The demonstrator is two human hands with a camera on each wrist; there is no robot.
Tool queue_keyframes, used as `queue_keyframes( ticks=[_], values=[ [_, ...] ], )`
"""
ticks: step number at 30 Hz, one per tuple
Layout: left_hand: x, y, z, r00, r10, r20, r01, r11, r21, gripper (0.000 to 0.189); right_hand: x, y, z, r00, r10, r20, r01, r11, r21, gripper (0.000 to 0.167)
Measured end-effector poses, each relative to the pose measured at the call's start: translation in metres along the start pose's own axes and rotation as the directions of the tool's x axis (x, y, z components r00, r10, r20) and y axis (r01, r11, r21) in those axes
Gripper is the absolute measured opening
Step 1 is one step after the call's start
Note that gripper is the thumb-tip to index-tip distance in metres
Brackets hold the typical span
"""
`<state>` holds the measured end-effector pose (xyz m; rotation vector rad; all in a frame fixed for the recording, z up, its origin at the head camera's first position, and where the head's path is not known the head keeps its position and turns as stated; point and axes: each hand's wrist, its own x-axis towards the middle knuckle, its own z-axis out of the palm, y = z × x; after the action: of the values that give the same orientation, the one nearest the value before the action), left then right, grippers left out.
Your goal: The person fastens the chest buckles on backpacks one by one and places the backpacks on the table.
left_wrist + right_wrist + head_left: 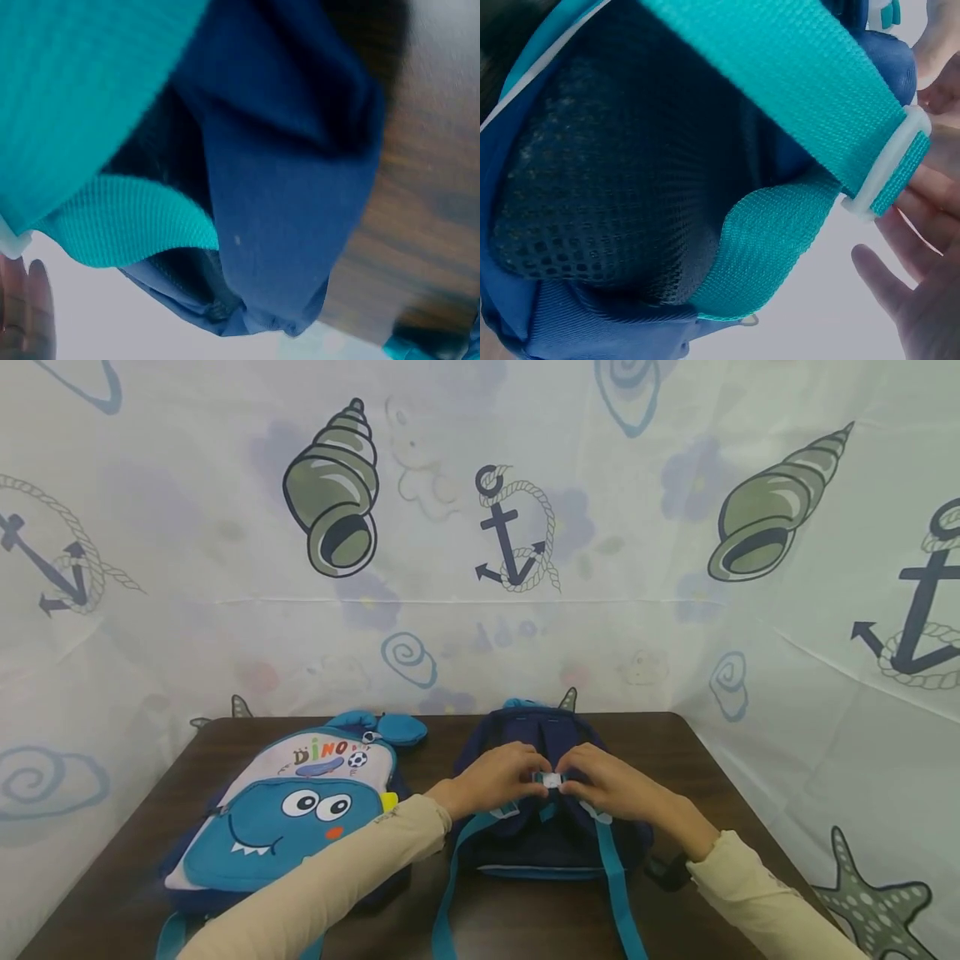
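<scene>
A navy backpack (540,835) lies with its shoulder-strap side up on the table. Over its middle, a white buckle (552,780) sits between both hands. My left hand (501,774) pinches the buckle's left side with fingers and thumb; my right hand (613,782) pinches the right side. Teal webbing straps (617,889) run down from white strap adjusters toward the near edge. Close up in the right wrist view are a white adjuster (889,163), teal webbing and dark mesh. The left wrist view shows teal webbing (127,221) and navy fabric, with only a few fingers at its corner.
Left of the hands lies a second backpack (285,827), front up, with a teal dinosaur face; my left forearm passes over its corner. Both bags rest on a dark brown table (517,918). A patterned white cloth (480,643) hangs behind and at the sides.
</scene>
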<state>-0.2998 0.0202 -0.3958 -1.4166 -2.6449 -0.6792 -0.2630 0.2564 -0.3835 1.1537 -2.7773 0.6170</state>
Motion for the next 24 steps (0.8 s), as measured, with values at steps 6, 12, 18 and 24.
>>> queue_keyframes(
  ticks=[6,12,18,24],
  values=[
    [-0.002,0.003,0.002,0.999,-0.051,0.016,0.05,0.996,0.073,0.03,0.002,-0.002,0.0,0.999,0.03,0.011,-0.03,0.999,-0.022,0.022],
    [-0.005,0.004,0.006,0.995,-0.092,0.038,0.088,0.991,0.097,0.03,0.005,0.0,0.007,1.0,0.026,0.013,-0.025,0.998,-0.065,0.022],
    [-0.008,0.002,0.011,0.995,-0.086,0.044,0.081,0.99,0.115,0.029,0.005,0.0,0.013,0.999,0.026,0.022,-0.024,0.996,-0.089,0.021],
    [-0.009,0.0,0.019,0.994,-0.098,0.054,0.089,0.986,0.143,0.027,0.006,0.001,0.021,1.0,0.005,0.027,-0.001,0.992,-0.129,0.017]
  ],
)
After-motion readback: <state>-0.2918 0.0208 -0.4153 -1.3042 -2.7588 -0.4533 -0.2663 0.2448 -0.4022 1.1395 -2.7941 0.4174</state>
